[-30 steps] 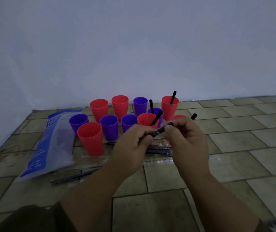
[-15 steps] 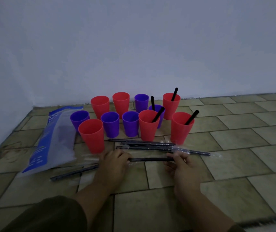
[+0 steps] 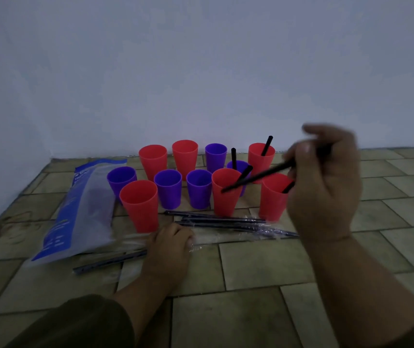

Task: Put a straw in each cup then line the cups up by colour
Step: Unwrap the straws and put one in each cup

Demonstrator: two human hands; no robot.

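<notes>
- The right hand (image 3: 324, 182) is up in the air, fingers closed round a bare black plastic straw (image 3: 258, 175) whose low tip slants over the cups.
- The left hand (image 3: 169, 241) is down on the tiled floor (image 3: 251, 267), on a crumpled clear wrapper (image 3: 213, 238). Pinching or only pressing, I cannot tell.
- Just beyond it, wrapped black straws (image 3: 226, 220) lie before the red and purple plastic cups (image 3: 185, 162), which are clustered near the floor's far edge.
- Four cups carry straws and seven look empty.
- My read is that we're mid-filling, with sorting not yet begun.
- The next move calls for steering the tip past the straw-filled red cup (image 3: 226, 199) into an empty mouth, perhaps the purple cup (image 3: 199, 190) beside it.
- A blue-and-clear plastic bag (image 3: 80, 212) lies towards the floor's left edge.
</notes>
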